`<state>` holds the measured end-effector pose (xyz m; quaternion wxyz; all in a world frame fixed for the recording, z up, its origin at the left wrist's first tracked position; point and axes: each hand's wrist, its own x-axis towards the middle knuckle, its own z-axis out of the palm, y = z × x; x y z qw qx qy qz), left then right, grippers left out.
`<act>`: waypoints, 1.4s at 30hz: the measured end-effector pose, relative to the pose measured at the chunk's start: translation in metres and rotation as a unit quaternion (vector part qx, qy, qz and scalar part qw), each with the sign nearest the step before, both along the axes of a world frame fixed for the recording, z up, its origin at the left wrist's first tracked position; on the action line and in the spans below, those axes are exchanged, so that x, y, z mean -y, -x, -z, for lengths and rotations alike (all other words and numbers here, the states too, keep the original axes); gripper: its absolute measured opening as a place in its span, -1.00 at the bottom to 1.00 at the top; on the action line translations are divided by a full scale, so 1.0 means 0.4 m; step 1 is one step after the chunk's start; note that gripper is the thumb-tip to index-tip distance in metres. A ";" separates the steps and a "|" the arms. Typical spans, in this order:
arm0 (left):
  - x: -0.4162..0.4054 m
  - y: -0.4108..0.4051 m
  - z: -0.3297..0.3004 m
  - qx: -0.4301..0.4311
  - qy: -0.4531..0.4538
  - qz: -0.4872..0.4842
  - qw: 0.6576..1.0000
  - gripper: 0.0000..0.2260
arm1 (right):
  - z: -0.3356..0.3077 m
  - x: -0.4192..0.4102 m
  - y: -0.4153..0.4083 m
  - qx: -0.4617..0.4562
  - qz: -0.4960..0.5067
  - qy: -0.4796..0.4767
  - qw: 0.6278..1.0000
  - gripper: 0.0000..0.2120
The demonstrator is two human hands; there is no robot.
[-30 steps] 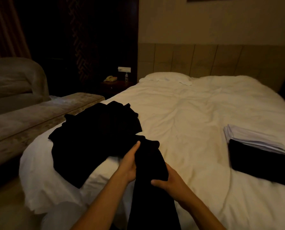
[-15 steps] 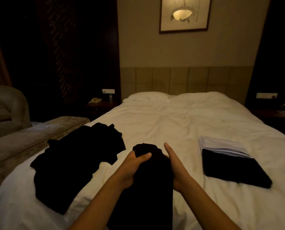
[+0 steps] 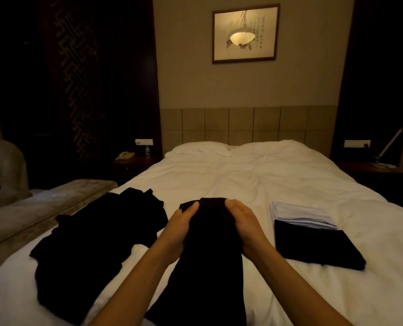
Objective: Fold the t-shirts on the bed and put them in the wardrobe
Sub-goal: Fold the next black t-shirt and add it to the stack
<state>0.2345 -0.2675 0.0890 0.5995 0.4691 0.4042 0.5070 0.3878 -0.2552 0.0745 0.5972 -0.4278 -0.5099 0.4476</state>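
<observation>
Fingers (image 3: 191, 209) of both hands curl over the edges of a black t-shirt (image 3: 210, 255), left hand (image 3: 180, 225) and right hand (image 3: 244, 222) gripping its far end on the bed (image 3: 242, 180). A dark heap (image 3: 97, 241), probably unfolded shirts, lies left; a folded stack (image 3: 311, 234) lies right.
</observation>
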 end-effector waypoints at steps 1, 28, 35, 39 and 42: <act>0.003 0.009 -0.010 -0.025 0.001 -0.016 1.000 -0.66 | -0.014 -0.008 -0.010 0.012 0.024 -0.016 1.000 -0.74; -0.071 -0.045 -0.032 -0.100 -0.061 0.165 0.979 -0.46 | -0.263 0.017 -0.074 -0.019 0.037 -0.117 0.992 -0.62; -0.067 -0.006 -0.017 -0.105 -0.032 0.131 0.985 -0.44 | -0.264 0.027 -0.121 0.010 0.058 -0.129 0.990 -0.72; -0.047 0.014 -0.110 -0.104 -0.097 -0.002 0.990 -0.66 | -0.257 0.041 -0.124 0.027 0.047 -0.098 0.994 -0.71; -0.041 0.041 -0.193 -0.179 -0.168 -0.078 0.966 -0.66 | -0.225 0.044 -0.117 0.076 0.021 -0.063 0.995 -0.69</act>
